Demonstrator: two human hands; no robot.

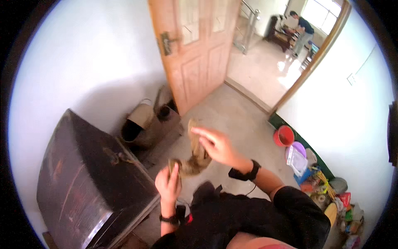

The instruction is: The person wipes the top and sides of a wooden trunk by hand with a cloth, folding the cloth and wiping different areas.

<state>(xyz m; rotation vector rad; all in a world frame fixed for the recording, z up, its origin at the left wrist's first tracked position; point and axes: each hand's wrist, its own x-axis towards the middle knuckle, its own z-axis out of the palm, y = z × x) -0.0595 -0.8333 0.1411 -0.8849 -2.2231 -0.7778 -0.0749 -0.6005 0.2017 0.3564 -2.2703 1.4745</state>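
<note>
A limp, yellow-brown strip of cloth-like material [196,165] sags in a curve between my two hands; blur hides its exact kind. My left hand [169,183] grips its lower left end, thumb on top. At the other end, my right hand [217,146] holds the strip's upper part, with fingers stretched along it. Both hands are raised in front of my body, above the concrete floor. Each wrist wears a black band with a small dark device.
A large dark chest-like box [90,174] stands close on the left. Behind it sit dusty containers [141,119] by an open wooden door [199,56]. Along the right wall are a red bucket [283,136], a purple basin [298,149] and mixed clutter. Beyond the doorway, a person [303,31] bends over furniture.
</note>
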